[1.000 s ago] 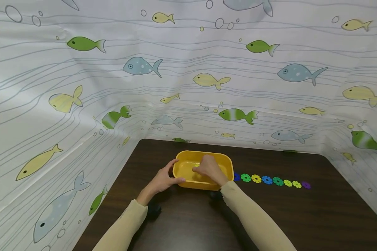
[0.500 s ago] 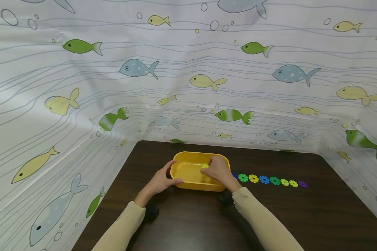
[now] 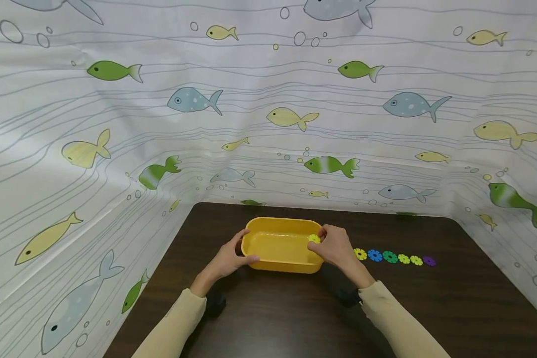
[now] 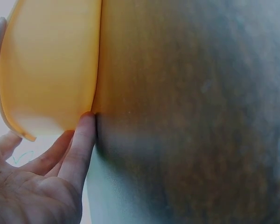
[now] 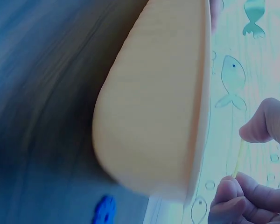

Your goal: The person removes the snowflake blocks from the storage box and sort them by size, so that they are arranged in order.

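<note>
A yellow plastic tub (image 3: 283, 267) with rounded corners sits on the dark table. My left hand (image 3: 225, 259) holds its left end, thumb along the front wall and fingers around the end; the left wrist view shows fingertips against the tub wall (image 4: 49, 60). Between the thumb and fingers of my right hand (image 3: 338, 250) is a small yellow flower-shaped disc (image 3: 314, 239), pinched over the tub's right end. Seen edge-on in the right wrist view, the disc (image 5: 238, 156) is a thin strip beyond the tub's rim. No other disc shows inside the tub.
To the right of the tub, flower-shaped discs lie in a row: yellow (image 3: 360, 254), blue (image 3: 375, 255), green (image 3: 390, 257), two smaller yellow, then purple (image 3: 429, 261). My right hand covers the row's left part. A fish-patterned sheet (image 3: 268, 149) hangs behind and beside the table (image 3: 268, 308).
My right hand has moved right, from inside the tub to its right end, carrying the yellow disc. The left hand stays on the tub. The head view has shifted slightly.
</note>
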Available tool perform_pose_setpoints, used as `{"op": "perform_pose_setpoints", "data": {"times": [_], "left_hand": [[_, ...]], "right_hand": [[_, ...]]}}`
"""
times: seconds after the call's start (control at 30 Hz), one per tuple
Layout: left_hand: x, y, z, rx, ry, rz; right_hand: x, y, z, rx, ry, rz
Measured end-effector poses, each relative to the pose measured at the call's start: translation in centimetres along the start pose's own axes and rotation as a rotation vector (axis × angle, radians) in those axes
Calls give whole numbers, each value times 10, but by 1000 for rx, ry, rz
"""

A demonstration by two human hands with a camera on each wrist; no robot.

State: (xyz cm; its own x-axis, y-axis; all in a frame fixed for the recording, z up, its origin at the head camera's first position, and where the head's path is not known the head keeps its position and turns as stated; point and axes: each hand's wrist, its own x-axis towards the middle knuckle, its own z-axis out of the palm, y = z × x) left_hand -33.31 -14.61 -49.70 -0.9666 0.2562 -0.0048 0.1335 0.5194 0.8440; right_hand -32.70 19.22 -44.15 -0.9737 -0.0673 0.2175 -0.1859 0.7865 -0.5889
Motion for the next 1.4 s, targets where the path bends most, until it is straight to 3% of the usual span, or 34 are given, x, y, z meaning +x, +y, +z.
{"op": "perform_pose_setpoints", "data": {"times": [0.23, 0.6, 0.73, 0.77, 0.83, 0.97, 1.23, 1.4], "left_hand": [[0, -2, 1, 17, 2, 0], [1, 0, 1, 21, 0, 1], [15, -26, 3, 25, 1, 31], [15, -26, 3, 27, 0, 31], [15, -25, 3, 23, -4, 27], [1, 1, -1, 21, -10, -5], [3, 0, -1, 11, -16, 5], [2, 0, -1, 11, -18, 4]], "right_hand": [[-18, 29, -25, -30, 46, 63], [-43, 93, -72, -87, 82, 119], [-49, 119, -90, -123, 101, 148], [-50, 126, -94, -134, 107, 161], [-52, 140, -101, -152, 118, 185], [-54, 169, -116, -177, 135, 238], [-59, 228, -149, -219, 122, 282], [-60, 253, -161, -237, 114, 325]]}}
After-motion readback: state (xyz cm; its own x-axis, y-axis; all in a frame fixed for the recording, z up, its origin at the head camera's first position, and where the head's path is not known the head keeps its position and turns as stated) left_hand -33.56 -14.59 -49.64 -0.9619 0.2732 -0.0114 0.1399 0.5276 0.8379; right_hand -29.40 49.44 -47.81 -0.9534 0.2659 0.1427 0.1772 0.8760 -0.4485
